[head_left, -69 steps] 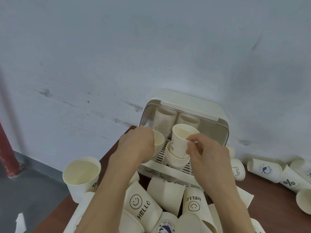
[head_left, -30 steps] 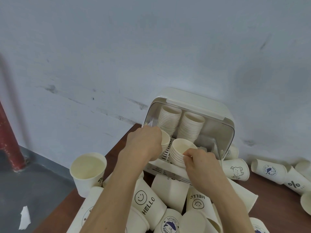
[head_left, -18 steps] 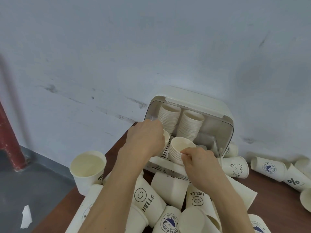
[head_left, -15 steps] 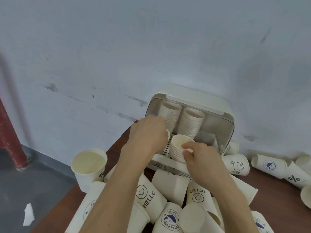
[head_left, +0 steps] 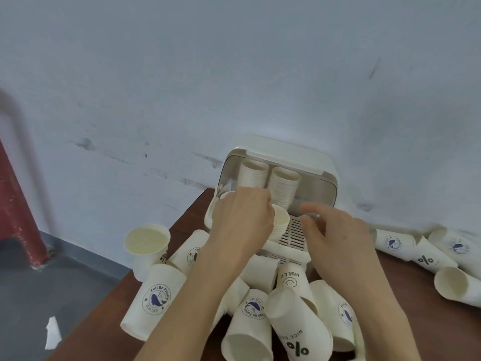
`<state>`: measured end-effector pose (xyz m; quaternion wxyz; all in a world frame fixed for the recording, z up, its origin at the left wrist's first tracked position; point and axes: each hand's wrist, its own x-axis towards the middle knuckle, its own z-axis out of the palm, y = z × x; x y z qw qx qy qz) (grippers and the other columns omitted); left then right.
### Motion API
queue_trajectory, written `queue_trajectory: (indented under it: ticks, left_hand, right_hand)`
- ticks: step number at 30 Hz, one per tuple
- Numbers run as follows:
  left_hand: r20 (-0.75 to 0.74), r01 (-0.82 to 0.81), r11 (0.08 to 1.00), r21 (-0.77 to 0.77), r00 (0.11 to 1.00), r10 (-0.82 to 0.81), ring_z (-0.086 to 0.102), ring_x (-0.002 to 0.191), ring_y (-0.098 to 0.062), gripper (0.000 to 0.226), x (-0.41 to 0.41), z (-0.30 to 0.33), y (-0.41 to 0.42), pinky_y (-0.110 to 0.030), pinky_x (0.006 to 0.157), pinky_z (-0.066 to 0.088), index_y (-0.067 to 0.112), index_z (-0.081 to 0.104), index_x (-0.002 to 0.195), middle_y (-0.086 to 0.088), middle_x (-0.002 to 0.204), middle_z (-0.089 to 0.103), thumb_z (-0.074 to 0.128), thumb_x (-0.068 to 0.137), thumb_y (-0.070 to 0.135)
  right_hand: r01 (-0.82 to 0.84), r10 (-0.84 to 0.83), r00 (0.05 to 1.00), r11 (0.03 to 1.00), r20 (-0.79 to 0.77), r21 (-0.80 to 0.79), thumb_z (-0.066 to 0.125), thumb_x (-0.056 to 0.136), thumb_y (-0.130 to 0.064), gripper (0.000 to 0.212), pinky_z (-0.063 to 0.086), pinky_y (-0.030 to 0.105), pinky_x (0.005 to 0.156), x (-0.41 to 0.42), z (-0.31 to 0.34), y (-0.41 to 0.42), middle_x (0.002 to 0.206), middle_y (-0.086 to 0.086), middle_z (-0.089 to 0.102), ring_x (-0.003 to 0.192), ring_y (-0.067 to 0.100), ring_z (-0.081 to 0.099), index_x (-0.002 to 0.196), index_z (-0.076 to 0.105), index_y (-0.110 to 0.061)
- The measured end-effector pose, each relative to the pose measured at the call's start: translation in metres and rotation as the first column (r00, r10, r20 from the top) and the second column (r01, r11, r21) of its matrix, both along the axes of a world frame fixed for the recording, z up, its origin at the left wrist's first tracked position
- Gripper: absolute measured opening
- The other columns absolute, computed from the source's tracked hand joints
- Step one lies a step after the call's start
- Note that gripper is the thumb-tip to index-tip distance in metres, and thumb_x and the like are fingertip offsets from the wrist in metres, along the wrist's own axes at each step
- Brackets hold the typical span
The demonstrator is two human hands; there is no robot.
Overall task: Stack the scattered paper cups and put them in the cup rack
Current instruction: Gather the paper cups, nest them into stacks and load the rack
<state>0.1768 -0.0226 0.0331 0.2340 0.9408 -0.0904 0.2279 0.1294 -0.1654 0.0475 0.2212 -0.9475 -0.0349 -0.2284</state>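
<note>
We see 2 bare hands reaching into a cream cup rack (head_left: 309, 158) that stands at the back of a brown table (head_left: 406, 287), against a pale wall (head_left: 234, 74). The left hand (head_left: 240, 222) is curled around a short stack of cups (head_left: 279, 221) on the rack's slotted floor, on the left side. The right hand (head_left: 335, 238) hovers just to the right of that stack over the slots, blurred, fingers loosely spread and holding nothing. At the back of the rack stand 2 taller stacks (head_left: 270, 179) side by side. In front of the rack, loose paper cups (head_left: 263, 316) lie tumbled in a heap, some printed with a whale, "HELLO" or a percent sign. 1 cup (head_left: 147, 246) stands upright at the table's left edge. More cups (head_left: 426, 254) lie on their sides at the far right. A red pipe (head_left: 18, 212) rises from the grey floor at left.
</note>
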Motion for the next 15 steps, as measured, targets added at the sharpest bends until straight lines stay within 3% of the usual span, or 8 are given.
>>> queue_trajectory:
  ticks: [4,11,15]
  left_hand:
    - [-0.049,0.003,1.0,0.025,0.999,-0.002,0.048,0.076,-0.02,0.025,-0.036,0.002,0.0,-0.031,0.066,0.037,0.023,0.065,0.098,0.002,0.097,0.065,0.04,0.097,0.025]
    - [-0.094,0.011,1.0,-0.012,0.995,-0.012,0.058,0.087,-0.025,0.024,-0.093,0.007,-0.002,-0.034,0.072,0.045,0.022,0.065,0.1,0.003,0.093,0.067,0.041,0.095,0.023]
    - [-0.112,0.039,0.998,-0.052,0.993,-0.045,0.057,0.082,-0.018,0.023,-0.119,-0.002,-0.002,-0.034,0.073,0.047,0.025,0.065,0.099,0.007,0.086,0.067,0.043,0.093,0.028]
  right_hand:
    - [0.025,-0.023,0.998,0.999,-0.064,0.033,0.046,0.095,-0.019,0.02,0.048,0.036,0.07,-0.03,-0.005,-0.009,0.066,-0.005,0.065,0.07,0.014,0.06,0.103,0.064,-0.023]
    - [0.07,-0.064,0.986,0.997,-0.151,0.037,0.044,0.096,-0.024,0.029,0.046,0.038,0.089,-0.087,-0.008,-0.024,0.094,-0.006,0.07,0.097,0.018,0.06,0.12,0.06,-0.028]
    - [0.114,-0.106,0.979,0.993,-0.174,0.038,0.041,0.095,-0.026,0.032,0.05,0.038,0.08,-0.115,-0.013,-0.042,0.089,-0.005,0.067,0.09,0.021,0.061,0.121,0.059,-0.03]
